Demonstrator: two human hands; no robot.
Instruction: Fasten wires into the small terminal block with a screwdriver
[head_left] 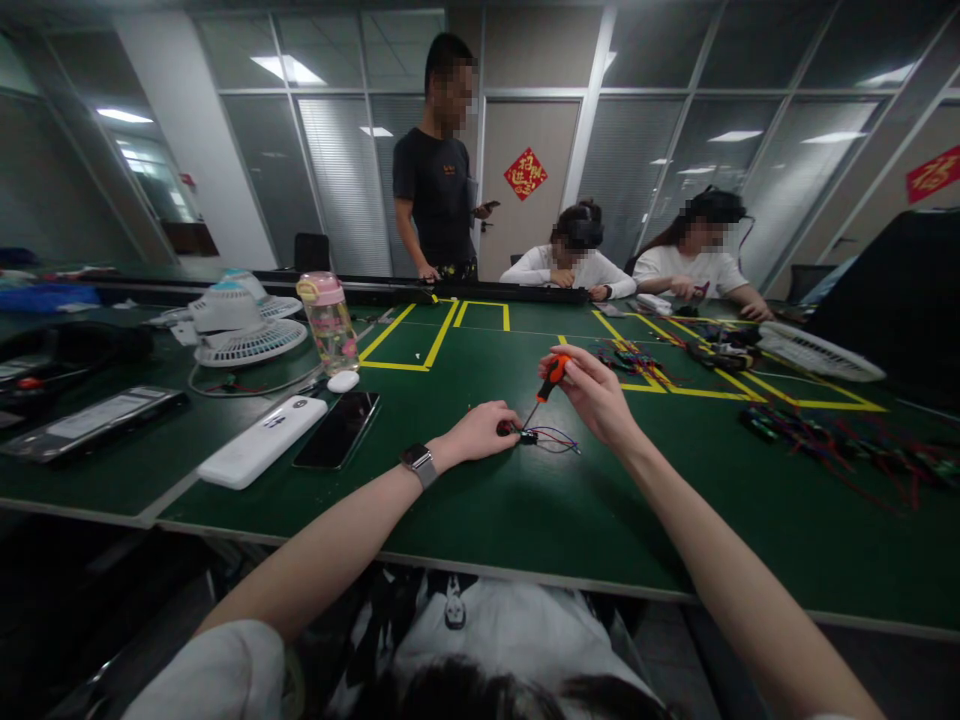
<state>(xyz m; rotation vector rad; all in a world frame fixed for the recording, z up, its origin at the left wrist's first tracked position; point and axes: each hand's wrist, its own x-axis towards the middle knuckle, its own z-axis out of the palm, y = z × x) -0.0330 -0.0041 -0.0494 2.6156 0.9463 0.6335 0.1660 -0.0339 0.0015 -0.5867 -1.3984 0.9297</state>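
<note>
An orange and black screwdriver (553,376) is gripped by its handle in my right hand (602,395), with its thin shaft slanting down to the left. Its tip meets a small dark electronic part (529,437) on the green table, or lies just at it. My left hand (480,432), wearing a watch (418,463) at the wrist, pinches that part from the left, and my fingers cover some of it. Thin red and blue wires (559,440) trail from the part to the right.
Left of my hands lie a black phone (337,430), a white power bank (262,442) and a white case (343,382). Behind them stand a bottle (330,325) and white fans (247,335). Wired parts (840,450) lie right. Across the table, one person (435,185) stands and two sit.
</note>
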